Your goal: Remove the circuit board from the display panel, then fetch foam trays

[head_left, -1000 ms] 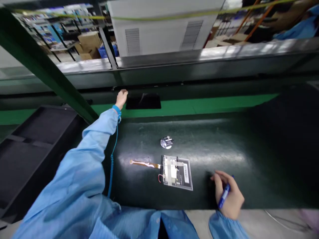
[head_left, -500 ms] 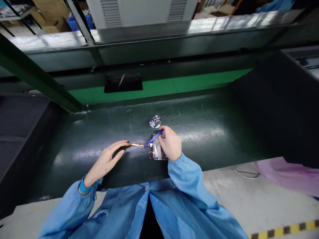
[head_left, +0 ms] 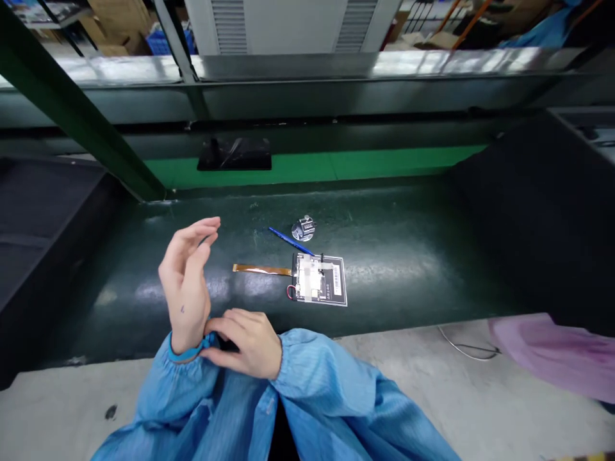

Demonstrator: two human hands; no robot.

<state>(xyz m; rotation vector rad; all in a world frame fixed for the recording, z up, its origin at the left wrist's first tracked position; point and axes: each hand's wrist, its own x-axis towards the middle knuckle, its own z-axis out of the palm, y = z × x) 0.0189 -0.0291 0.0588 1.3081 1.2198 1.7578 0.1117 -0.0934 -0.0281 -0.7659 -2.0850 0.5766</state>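
Blue sleeves are seen at the bottom of the head view, and two bare hands are counted. The left hand is held up with its fingers spread loose, and nothing is gripped in it. The right hand is curled at the left wrist, and its fingertips are pinched on the blue wrist band. How tightly the band is held cannot be told, because most of it is hidden by the hand and the cuff.

One small circuit board is laid flat on the dark green mat, well apart from both hands. One thin orange ribbon strip is stretched out from its left edge. One blue pen is laid just behind the board, with its tip near the top edge. One little round silver thing is set beside the pen; what it is cannot be made out.

One black flat piece is seen on the green belt farther back. One pink cloth is cut off at the right edge. One thin white wire is laid on the grey bench edge beside it. One green slanted post is cut off at the top left. The shelves behind are blurred.
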